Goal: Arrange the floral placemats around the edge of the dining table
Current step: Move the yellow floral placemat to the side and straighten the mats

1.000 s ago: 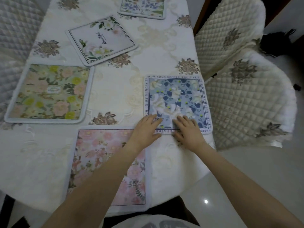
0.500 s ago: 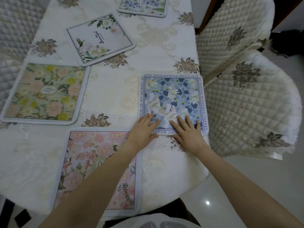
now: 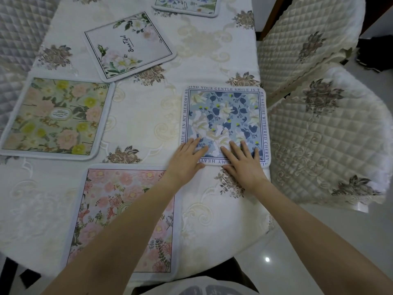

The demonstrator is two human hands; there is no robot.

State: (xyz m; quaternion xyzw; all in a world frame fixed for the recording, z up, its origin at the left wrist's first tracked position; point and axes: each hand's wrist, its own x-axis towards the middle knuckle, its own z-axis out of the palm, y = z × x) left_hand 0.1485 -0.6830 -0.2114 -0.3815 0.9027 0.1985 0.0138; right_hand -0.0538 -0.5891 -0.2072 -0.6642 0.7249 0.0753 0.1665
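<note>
Flat palms, left hand, right hand, blue placemat, embroidered tablecloth, quilted chairs

Bare tablecloth lay open between the green placemat and blue placemat; quilted chairs crowded the table's right edge, just beside the blue mat.

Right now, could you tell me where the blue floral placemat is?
In the head view, the blue floral placemat lies at the table's right edge beside the quilted chair, with the left hand and right hand flat on its near edge.
</note>
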